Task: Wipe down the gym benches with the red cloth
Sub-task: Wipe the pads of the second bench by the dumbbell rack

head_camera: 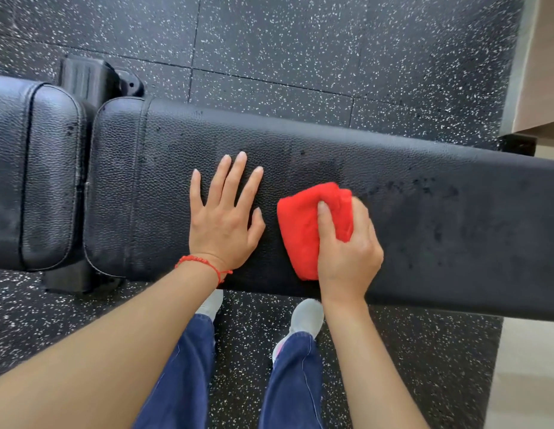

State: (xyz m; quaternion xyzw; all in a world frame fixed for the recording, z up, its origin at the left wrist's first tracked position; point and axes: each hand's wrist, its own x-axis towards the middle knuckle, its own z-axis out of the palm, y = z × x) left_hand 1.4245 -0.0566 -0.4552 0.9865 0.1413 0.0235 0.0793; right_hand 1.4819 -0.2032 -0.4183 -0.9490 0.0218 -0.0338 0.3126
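mid-wipe: right hand (347, 252) fingers clamped on cloth (300, 224), left hand (223, 218) fingers spread flat on table (440, 187); next, probably sweep right over the spots.

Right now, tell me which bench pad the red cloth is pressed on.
The long pad, not the short pad beyond the gap; the right hand grips the red cloth there.
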